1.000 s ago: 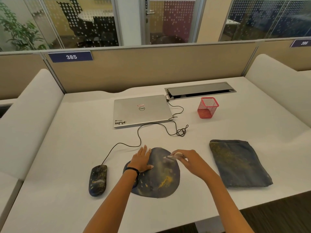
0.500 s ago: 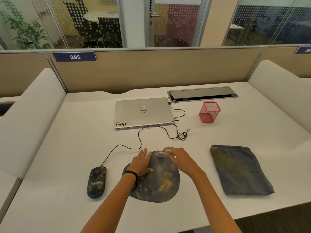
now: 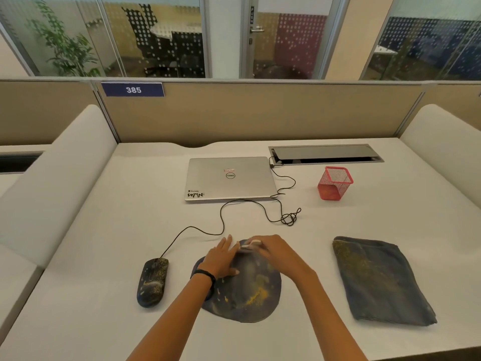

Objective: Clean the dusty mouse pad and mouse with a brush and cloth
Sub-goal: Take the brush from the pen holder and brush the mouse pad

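Note:
A dark round mouse pad [image 3: 247, 295] lies at the desk's near middle, smeared with yellow dust. My left hand [image 3: 221, 259] presses flat on its left part, fingers straight. My right hand [image 3: 273, 252] grips a small white brush [image 3: 251, 244] at the pad's far edge, close to my left fingertips. The black wired mouse [image 3: 153, 281], speckled with dust, sits left of the pad. A folded dark blue cloth [image 3: 380, 280] with yellow dust lies to the right.
A shut silver laptop [image 3: 229, 178] lies behind the pad, the mouse cable [image 3: 221, 222] looping from it. A red mesh pen cup [image 3: 334, 182] stands at the back right beside a cable hatch [image 3: 325, 153]. Padded dividers flank the white desk [image 3: 104, 230].
My right hand has carried the brush leftward along the pad's far edge, towards my left hand. My left hand stays flat on the pad.

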